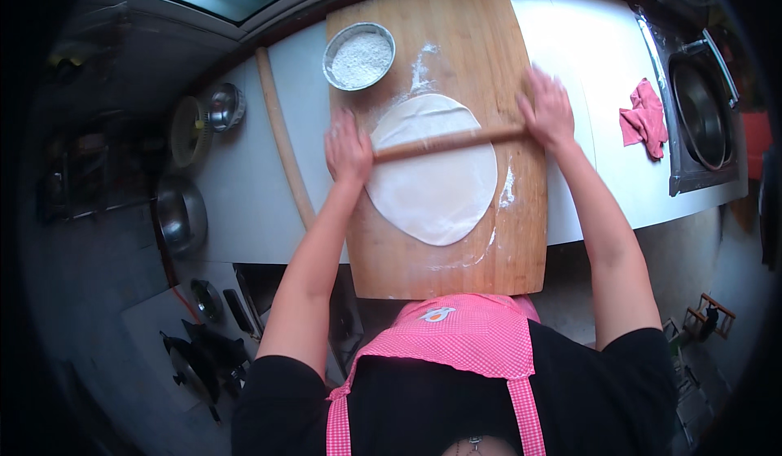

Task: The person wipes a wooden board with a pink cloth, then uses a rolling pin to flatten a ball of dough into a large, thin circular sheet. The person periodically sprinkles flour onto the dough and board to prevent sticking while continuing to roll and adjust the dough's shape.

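A round sheet of white dough (437, 199) lies flat on a wooden board (421, 279), with a slight fold along its far part. Across its upper half runs a wooden rolling pin (449, 143), tilted a little up to the right. My left hand (349, 150) is on the pin's left end, at the dough's left edge. On the opposite end is my right hand (548, 108), near the board's right edge, its fingers blurred and pointing away from me. Both hands cover the pin's ends. A metal bowl of flour (360, 58) stands at the board's far left.
A longer wooden rod (282, 135) lies left of the board on the white countertop (244, 224). Metal bowls (181, 215) and a pale basket (190, 132) stand further left. To the right are a pink cloth (644, 120) and a dark round pan (701, 114).
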Motion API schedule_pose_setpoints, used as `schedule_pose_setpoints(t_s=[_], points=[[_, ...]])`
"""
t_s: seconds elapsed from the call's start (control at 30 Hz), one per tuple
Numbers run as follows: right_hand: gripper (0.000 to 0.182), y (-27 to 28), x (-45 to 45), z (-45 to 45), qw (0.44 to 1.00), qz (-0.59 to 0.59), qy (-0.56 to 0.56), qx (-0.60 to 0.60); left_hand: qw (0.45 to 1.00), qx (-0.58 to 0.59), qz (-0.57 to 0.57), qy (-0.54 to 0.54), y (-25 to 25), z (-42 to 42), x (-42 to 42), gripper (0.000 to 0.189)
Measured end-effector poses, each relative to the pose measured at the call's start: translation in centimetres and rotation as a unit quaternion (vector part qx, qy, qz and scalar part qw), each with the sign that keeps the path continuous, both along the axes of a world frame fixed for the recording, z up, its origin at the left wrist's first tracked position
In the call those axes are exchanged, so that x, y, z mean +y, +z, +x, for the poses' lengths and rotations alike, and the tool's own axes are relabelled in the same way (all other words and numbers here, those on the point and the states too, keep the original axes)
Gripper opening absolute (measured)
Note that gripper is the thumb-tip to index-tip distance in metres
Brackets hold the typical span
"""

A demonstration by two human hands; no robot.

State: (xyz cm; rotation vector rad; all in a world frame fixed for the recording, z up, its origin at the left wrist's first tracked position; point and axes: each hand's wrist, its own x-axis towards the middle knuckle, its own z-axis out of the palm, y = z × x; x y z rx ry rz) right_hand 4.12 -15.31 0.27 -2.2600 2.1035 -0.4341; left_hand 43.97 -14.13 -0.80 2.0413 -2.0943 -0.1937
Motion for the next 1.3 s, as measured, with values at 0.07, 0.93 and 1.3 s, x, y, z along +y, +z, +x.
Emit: schedule_pose_setpoints(t_s=[0.07,0.93,1.3], points=[[0.055,0.3,4.8,-0.6,0.994,-0.022,0.106,-0.003,0.998,0.007,0.027,-0.058,1.1,-0.7,2.6,0.060],[0.038,3.7,25.0,5.5,0.980,0.027,0.132,-0.149,0.997,0.080,0.011,-0.014,3.6,3.4,14.8,0.034],[0.054,1.9,14.1,4.4,0.991,-0.020,0.133,-0.014,0.987,0.037,-0.078,-0.135,1.5,5.0,8.0,0.061]])
